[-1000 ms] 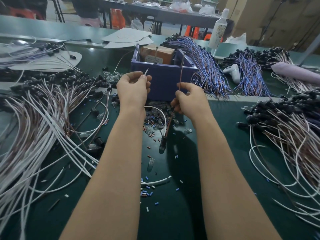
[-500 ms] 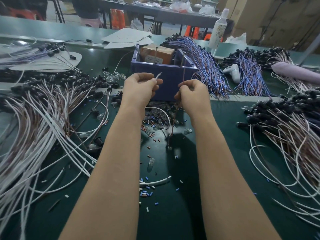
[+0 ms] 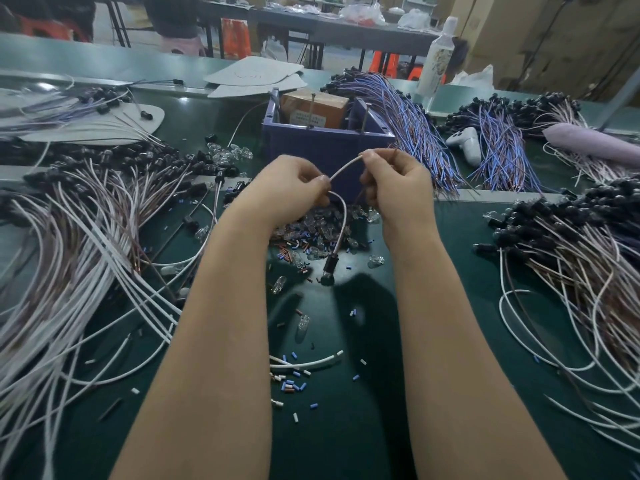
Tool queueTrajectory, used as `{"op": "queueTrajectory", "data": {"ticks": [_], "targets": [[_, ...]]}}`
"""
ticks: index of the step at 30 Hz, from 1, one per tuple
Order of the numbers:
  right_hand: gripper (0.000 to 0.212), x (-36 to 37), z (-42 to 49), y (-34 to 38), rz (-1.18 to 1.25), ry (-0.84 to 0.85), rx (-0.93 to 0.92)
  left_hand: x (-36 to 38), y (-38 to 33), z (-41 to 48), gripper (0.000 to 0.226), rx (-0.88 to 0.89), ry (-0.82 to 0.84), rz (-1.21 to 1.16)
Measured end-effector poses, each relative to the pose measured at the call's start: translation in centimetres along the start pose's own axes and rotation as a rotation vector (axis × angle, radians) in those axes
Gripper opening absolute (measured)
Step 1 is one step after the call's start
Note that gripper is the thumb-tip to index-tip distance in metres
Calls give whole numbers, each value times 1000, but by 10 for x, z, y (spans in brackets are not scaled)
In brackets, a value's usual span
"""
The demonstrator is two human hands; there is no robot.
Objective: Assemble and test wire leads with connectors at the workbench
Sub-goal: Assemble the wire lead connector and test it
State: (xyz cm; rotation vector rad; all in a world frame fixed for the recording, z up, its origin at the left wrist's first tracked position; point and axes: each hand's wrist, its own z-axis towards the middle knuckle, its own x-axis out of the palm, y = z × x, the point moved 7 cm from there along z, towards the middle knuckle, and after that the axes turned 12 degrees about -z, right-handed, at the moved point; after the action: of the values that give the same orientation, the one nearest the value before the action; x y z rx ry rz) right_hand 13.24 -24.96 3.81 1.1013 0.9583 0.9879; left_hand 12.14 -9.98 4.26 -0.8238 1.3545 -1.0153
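My left hand (image 3: 291,190) and my right hand (image 3: 398,188) are close together above the green mat, in front of the blue bin (image 3: 325,147). Both pinch the same white wire lead (image 3: 341,209): a short stretch of it spans between the two hands. Below my left hand the lead loops down and ends in a black connector (image 3: 327,273) that hangs just over the mat. A thin brown wire (image 3: 360,194) also runs down from my right hand. A heap of small clear bulbs and coloured sleeves (image 3: 322,230) lies under the hands.
Large bundles of white and brown leads with black connectors lie at the left (image 3: 79,237) and right (image 3: 581,258). Blue-purple lead bundles (image 3: 412,133) fan out behind the bin. Cut sleeves and a short white wire piece (image 3: 304,363) litter the mat. A white bottle (image 3: 436,60) stands at the back.
My hands have come closer together and lower. The white lead's free end, earlier sticking up from my left hand, is now pinched by my right hand as well.
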Motion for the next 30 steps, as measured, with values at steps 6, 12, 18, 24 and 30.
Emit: {"op": "queueTrajectory", "data": {"ticks": [6, 12, 18, 24, 30], "targets": [[16, -6, 5, -14, 85, -37, 116, -15, 7, -4, 24, -65, 8, 179], [17, 1, 4, -13, -176, -9, 32, -28, 12, -1, 17, -99, -260, -331], [16, 6, 1, -11, -353, 12, -66, -26, 6, -5, 21, -112, -267, -373], [16, 7, 3, -16, -339, 11, -26, -32, -20, -17, 19, -91, -119, -305], [19, 7, 3, -16, -335, 26, -11, -36, -17, -20, 13, -126, -127, -295]]}}
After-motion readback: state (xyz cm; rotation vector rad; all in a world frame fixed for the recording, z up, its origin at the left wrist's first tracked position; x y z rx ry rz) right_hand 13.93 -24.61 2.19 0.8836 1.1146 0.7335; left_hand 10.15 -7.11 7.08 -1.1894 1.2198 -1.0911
